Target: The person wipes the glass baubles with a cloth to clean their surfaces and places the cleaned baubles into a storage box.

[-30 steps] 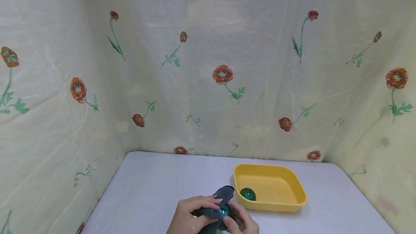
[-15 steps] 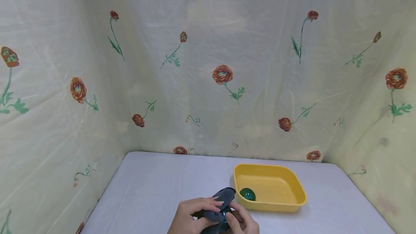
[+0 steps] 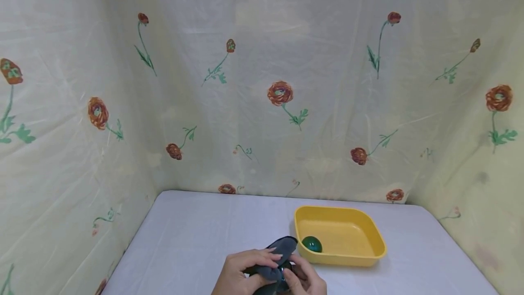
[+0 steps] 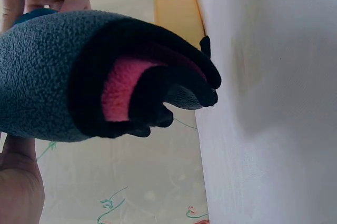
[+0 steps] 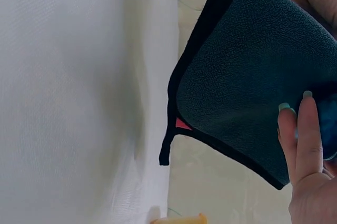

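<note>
My left hand [image 3: 248, 268] grips a dark grey fleece cloth [image 3: 285, 246] with black edging, low in the middle of the head view. The folded cloth [image 4: 47, 71] hangs down in the left wrist view, a pink inner side showing at its open end. Fingers and thumb of my right hand [image 3: 308, 277] hold a glossy dark teal ball [image 5: 329, 121] against the cloth. The cloth and the fingers hide most of the ball. Both hands are close together in front of the yellow tray's left side.
Right of the hands, a shallow yellow tray [image 3: 348, 229] stands on the white-covered table [image 3: 213, 222]. One glossy green ball [image 3: 312, 244] lies in its near left corner. Flower-printed curtains [image 3: 245, 117] enclose the table at the back and both sides.
The right thumb has shifted on the ball, and less of the ball's bright teal surface shows now. The cloth's upper flap has moved slightly right. The tray and its ball have stayed put.
</note>
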{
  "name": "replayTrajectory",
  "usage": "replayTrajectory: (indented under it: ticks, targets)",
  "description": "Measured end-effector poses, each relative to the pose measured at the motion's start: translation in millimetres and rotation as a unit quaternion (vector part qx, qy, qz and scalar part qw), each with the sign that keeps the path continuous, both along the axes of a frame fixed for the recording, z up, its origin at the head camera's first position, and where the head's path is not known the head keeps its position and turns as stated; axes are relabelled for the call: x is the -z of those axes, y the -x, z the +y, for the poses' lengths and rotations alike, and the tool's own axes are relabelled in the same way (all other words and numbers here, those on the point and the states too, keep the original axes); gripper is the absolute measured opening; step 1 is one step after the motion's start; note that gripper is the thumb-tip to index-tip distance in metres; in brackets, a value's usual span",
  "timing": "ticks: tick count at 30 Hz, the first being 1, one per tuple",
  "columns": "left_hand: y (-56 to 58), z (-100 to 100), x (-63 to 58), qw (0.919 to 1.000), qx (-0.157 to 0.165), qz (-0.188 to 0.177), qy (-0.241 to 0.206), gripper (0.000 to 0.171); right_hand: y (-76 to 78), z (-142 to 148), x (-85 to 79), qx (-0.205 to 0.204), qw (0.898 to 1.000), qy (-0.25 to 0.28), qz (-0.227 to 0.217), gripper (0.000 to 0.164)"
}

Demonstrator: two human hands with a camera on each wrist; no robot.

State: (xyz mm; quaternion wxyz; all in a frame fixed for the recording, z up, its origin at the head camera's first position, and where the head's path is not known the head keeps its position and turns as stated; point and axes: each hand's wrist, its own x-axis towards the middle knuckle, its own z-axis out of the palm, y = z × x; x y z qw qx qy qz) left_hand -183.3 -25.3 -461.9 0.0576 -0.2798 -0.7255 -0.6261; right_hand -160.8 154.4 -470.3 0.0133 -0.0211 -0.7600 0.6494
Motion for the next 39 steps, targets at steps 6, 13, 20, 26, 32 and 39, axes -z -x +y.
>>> replayTrajectory:
  ticks: [6,13,20,26,32,39]
  targets:
    - [1.7,-0.9,2.3,0.9998,0.003,0.018,-0.001,0.017,-2.0,-1.3,-3.2,0.014,0.999,-0.029,0.017,0.048]
    - [1.2,-1.7,1.1,1.0,0.005,0.003,-0.006,0.017,-4.0,0.5,-4.7,-0.008,1.0,-0.016,0.011,0.054]
    - [-0.2,-3.5,-4.9,0.998,-0.001,-0.062,-0.011,0.02,-12.4,-5.0,-13.0,-0.004,1.0,0.006,0.015,0.064]
    - [-0.1,-3.7,-6.8,0.9967,-0.008,-0.08,-0.011,0.02,-17.2,-8.3,-17.0,0.003,0.999,0.013,0.042,0.062]
    - [0.4,-3.5,-5.2,0.9959,-0.014,-0.088,-0.014,0.019,-17.5,-6.4,-16.5,-0.012,0.998,-0.004,0.062,0.059]
    - [0.9,-5.4,-6.8,0.995,-0.017,-0.097,-0.011,0.02,-19.2,-7.4,-19.8,-0.002,0.996,-0.043,0.081,0.056]
